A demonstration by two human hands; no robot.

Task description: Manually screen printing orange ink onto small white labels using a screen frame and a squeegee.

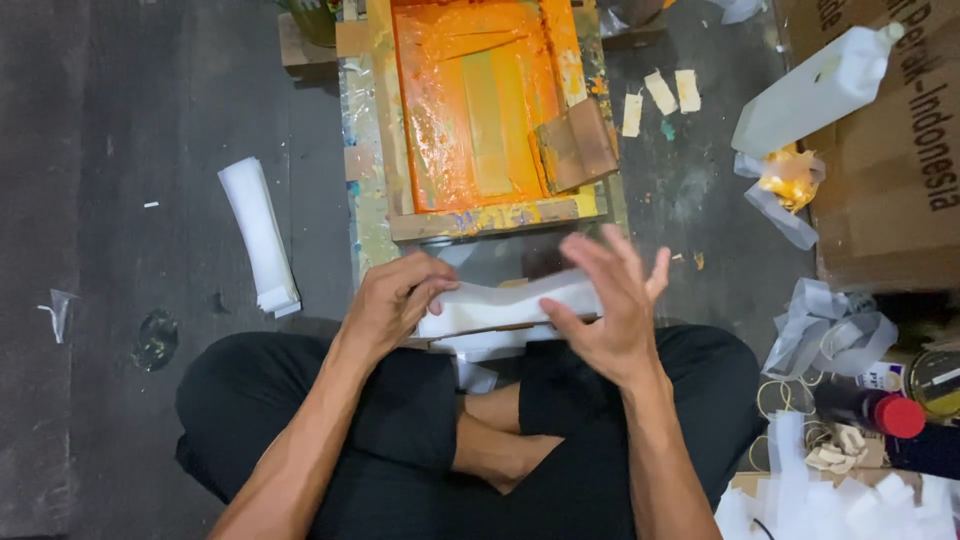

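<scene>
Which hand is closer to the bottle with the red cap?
Right. The right hand is on the white strips, toward the side where the red-capped bottle lies. The left hand holds the strips' far end.

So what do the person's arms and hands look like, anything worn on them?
Both arms are bare up to where the view cuts them off: no sleeves show. The left hand and right hand wear no gloves, and no rings, watch or bands can be seen. The only clothing in view is the black trousers on the crossed legs.

Black shorts on crossed legs, bare forearms, bare left hand (392,298) and right hand (608,310), no sleeves
</scene>
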